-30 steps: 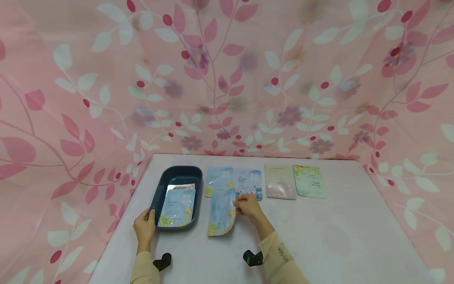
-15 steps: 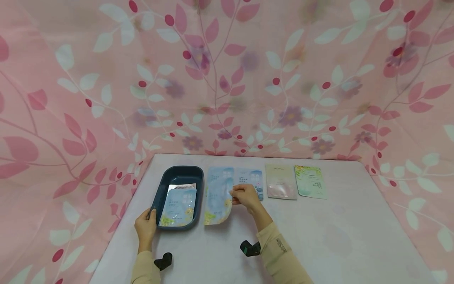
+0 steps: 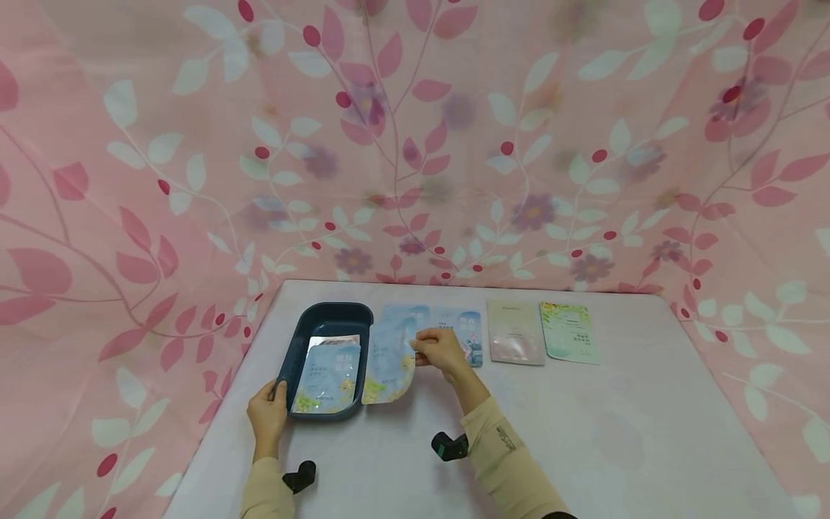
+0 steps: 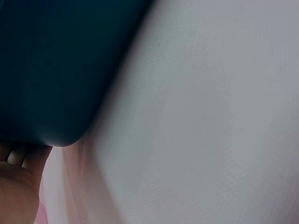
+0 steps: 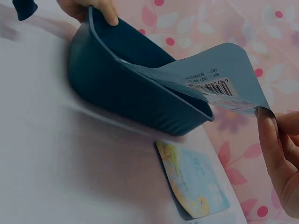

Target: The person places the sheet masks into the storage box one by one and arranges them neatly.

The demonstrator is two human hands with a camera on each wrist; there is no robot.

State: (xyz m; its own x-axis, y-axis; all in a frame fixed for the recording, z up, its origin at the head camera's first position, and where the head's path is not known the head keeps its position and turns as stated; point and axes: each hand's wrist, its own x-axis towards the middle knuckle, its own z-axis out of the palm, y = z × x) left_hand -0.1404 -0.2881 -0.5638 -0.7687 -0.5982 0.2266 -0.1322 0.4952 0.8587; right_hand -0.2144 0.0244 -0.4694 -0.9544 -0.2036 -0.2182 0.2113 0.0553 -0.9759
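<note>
My left hand (image 3: 267, 411) holds the dark blue plastic bin (image 3: 333, 321) at its left side, thumb over the rim. Inside the bin lie light-blue face mask sachets (image 3: 327, 378), a silvery edge showing behind the top one. Between thumb and fingers, my right hand (image 3: 441, 351) pinches another light-blue sachet (image 3: 389, 367) by its right edge. That sachet is raised above the table and bends, its left edge overlapping the bin's right rim. In the right wrist view a barcode shows on its back. Behind it, partly hidden, a similar blue sachet (image 3: 405, 311) lies flat.
To the right lie a blue sachet with pink flowers (image 3: 470, 328), a beige sachet (image 3: 516, 331) and a green one (image 3: 570, 331), in a row along the back of the white table (image 3: 648, 404). A pink floral curtain (image 3: 415, 144) hangs behind and at both sides.
My right hand has carried the pinched sachet up and left, from in front of the flat blue sachet to the bin's right rim. My left hand keeps its hold on the bin.
</note>
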